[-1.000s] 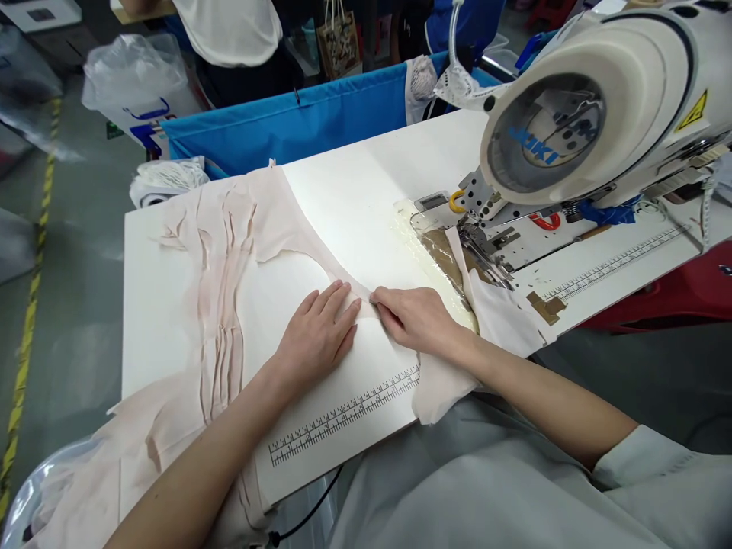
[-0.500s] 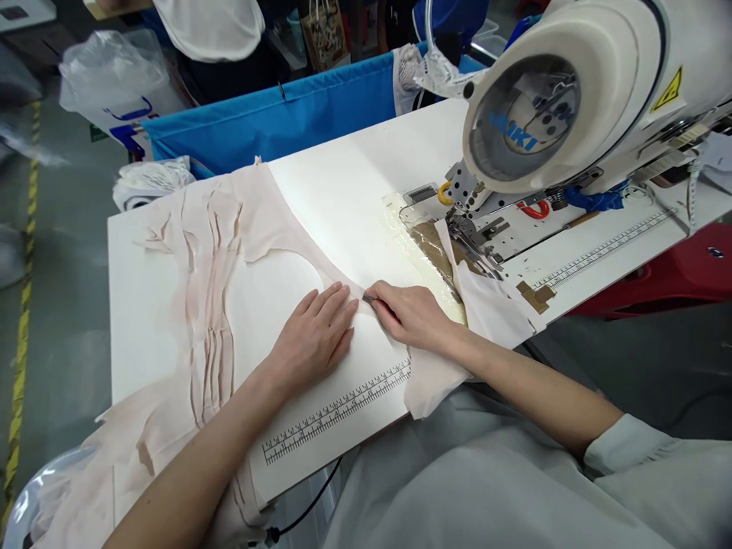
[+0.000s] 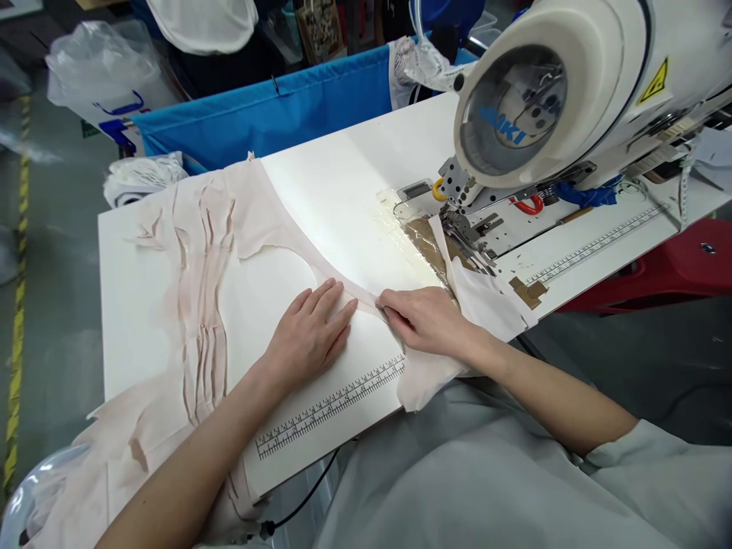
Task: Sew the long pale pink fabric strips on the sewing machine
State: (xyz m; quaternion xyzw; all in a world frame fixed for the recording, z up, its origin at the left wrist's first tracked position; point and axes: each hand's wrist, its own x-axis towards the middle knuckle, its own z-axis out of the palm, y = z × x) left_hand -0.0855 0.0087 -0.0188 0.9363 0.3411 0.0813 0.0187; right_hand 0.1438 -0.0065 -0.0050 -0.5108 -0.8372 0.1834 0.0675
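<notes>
A thin, pale pink fabric piece (image 3: pixel 289 227) lies over the white table, narrowing to a strip that runs between my hands. My left hand (image 3: pixel 307 332) rests flat, fingers stretched out, with its fingertips on the lower edge of that strip. Closed at the strip's right part, my right hand (image 3: pixel 420 319) pinches a small dark metal tool (image 3: pixel 380 306); only its tip shows, so its kind is hidden. Beyond that hand, pale fabric (image 3: pixel 486 297) reaches from the sewing machine (image 3: pixel 515 114) towards the table's front edge.
Layered pink pieces (image 3: pixel 209 305) cover the table's left side and hang over its edge by a clear plastic tub (image 3: pixel 23 496). Printed rulers (image 3: pixel 329 412) mark the tabletop. Behind it hangs a blue cloth trough (image 3: pixel 257 114). A red stool (image 3: pixel 675 267) stands at the right.
My right hand has slid a little rightward along the strip with the small tool, widening the gap to my left hand. My left hand stays on the strip. The whole view has shifted slightly.
</notes>
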